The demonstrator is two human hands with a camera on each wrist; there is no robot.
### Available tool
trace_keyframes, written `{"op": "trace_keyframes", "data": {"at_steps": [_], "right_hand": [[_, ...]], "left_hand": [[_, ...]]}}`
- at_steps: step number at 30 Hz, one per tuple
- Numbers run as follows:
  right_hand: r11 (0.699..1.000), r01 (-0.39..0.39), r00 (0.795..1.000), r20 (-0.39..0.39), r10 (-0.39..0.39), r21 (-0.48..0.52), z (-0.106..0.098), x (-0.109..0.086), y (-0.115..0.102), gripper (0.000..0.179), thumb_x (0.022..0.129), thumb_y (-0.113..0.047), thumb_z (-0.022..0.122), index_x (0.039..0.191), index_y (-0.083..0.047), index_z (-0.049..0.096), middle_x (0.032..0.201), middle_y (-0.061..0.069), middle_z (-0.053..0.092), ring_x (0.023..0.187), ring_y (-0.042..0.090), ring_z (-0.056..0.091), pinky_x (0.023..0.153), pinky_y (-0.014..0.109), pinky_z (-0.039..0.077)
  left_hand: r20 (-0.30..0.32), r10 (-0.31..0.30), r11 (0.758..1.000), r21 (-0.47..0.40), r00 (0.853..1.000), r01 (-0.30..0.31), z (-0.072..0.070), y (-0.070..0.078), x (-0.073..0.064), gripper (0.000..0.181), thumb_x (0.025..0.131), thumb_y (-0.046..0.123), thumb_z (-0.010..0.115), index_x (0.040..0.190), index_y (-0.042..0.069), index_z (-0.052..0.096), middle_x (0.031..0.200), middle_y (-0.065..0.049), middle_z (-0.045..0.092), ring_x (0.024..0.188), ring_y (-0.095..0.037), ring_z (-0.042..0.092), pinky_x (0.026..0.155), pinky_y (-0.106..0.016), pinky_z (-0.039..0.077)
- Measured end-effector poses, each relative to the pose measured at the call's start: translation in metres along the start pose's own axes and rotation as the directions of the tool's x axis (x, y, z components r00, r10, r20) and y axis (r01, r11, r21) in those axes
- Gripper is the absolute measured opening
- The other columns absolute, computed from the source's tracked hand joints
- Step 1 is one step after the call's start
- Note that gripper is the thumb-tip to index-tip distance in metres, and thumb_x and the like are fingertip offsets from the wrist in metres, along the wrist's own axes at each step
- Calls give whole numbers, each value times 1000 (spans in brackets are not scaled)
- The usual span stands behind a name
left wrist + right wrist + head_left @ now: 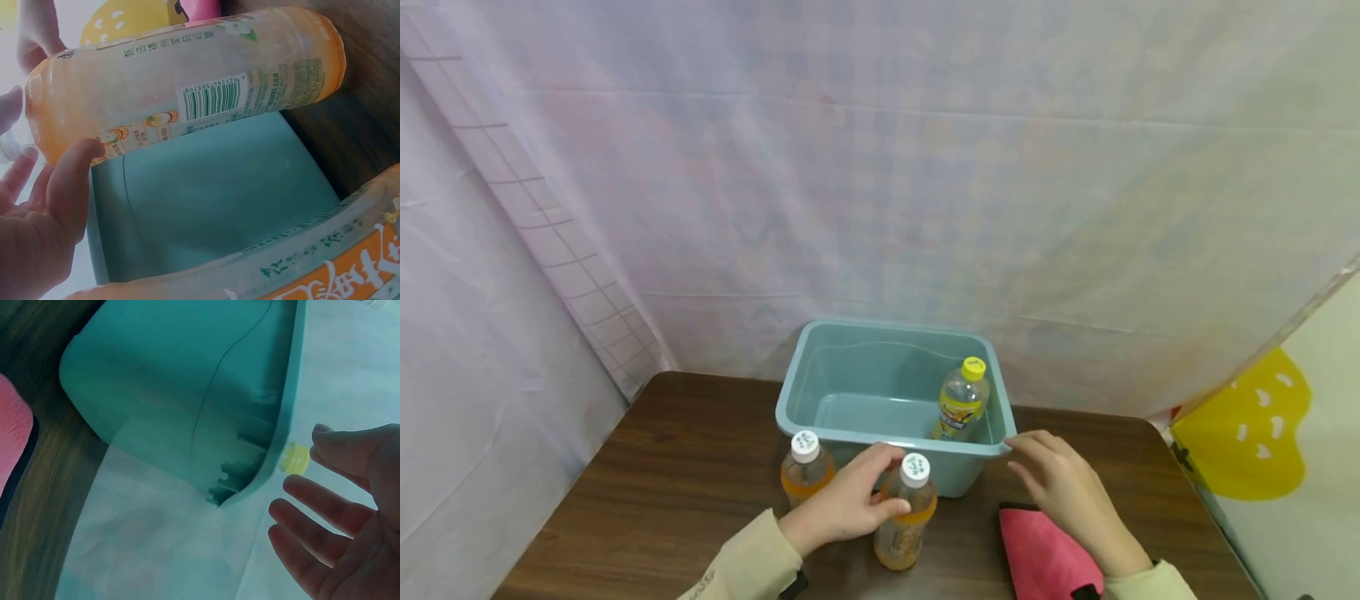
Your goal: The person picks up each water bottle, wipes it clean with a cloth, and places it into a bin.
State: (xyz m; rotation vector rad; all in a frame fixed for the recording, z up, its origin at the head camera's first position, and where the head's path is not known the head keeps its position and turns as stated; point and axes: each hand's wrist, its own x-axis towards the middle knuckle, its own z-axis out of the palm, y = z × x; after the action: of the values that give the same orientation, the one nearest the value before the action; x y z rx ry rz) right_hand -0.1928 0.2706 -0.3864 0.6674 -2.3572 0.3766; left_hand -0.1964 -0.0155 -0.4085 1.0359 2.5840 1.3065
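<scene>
My left hand (852, 500) curls round a clear plastic bottle (898, 542) with an orange-banded label and a white cap. This bottle stands upright in front of a blue-green plastic bin (868, 437). A second orange-banded bottle (805, 479) with a white cap is left of that hand, partly hidden behind it. In the left wrist view, the thumb touches the held bottle (156, 87) near its label. My right hand (1063, 483) is beside the bin's right front corner, its fingers loosely bent and nothing in them. Inside the bin, a yellow-capped bottle (961, 404) leans at the right side.
A pink cloth item (1045, 554) with dark edging lies under my right forearm on the brown wooden table (700, 475). Pale patterned curtain (880, 183) hangs behind the bin. A yellow shape with white marks (1247, 433) is beyond the table's right edge.
</scene>
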Motion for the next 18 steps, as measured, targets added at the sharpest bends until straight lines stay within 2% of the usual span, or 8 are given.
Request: {"op": "trace_keyframes", "data": {"at_steps": [6,12,18], "right_hand": [[999,-21,1000,15,22,-24,12,8,1,26,63,-7,80,87,-11,71,82,-3,61,70,13,56,55,29,48],[999,-43,999,25,44,-28,17,10,3,18,62,-7,80,76,-11,70,76,-3,58,65,10,54,53,27,46],[1000,19,1000,-14,-19,-13,21,12,4,18,60,-5,81,70,-9,67,73,-2,55,61,9,53,52,27,47]], "left_hand": [[-9,15,1000,15,1000,-15,2,0,0,45,83,25,66,121,13,46,113,-1,51,103,-14,48,74,-21,47],[-8,18,999,34,1000,-18,3,1,2,46,82,24,67,122,14,47,112,1,51,102,-13,48,72,-18,46],[13,26,997,68,1000,-27,0,3,5,48,81,25,68,123,16,47,109,2,50,96,-9,47,68,-16,44]]}}
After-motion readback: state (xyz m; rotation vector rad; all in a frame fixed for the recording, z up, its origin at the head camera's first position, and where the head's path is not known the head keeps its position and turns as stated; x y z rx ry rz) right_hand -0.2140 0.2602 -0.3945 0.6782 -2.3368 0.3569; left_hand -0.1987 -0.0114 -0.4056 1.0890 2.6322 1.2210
